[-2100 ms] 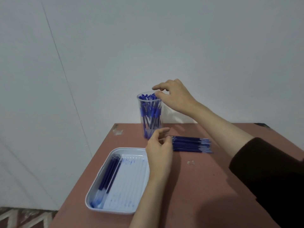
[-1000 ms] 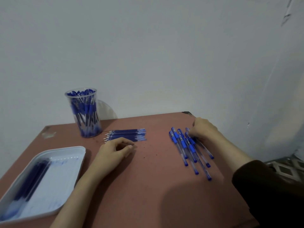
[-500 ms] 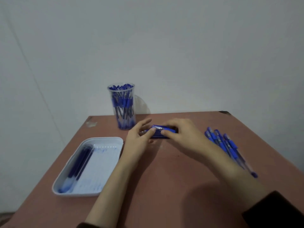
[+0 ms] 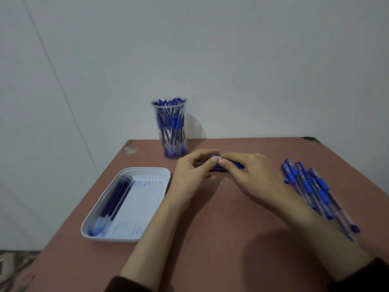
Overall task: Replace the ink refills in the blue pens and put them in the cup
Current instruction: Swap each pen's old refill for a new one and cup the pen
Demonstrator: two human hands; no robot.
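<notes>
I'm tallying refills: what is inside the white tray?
The white tray holds a few dark blue refills lying side by side along its left wall, plus blue ink smears on its floor. The refills overlap, so their exact count is hidden.

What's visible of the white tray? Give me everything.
The white tray is a shallow rounded-corner rectangle, plastic by the look, with a ribbed floor smeared with blue ink. It lies flat on the reddish table near its left edge. A few dark blue refills lie side by side along its left side. The left hand and right hand pinch a blue pen beyond it; neither touches it.
</notes>
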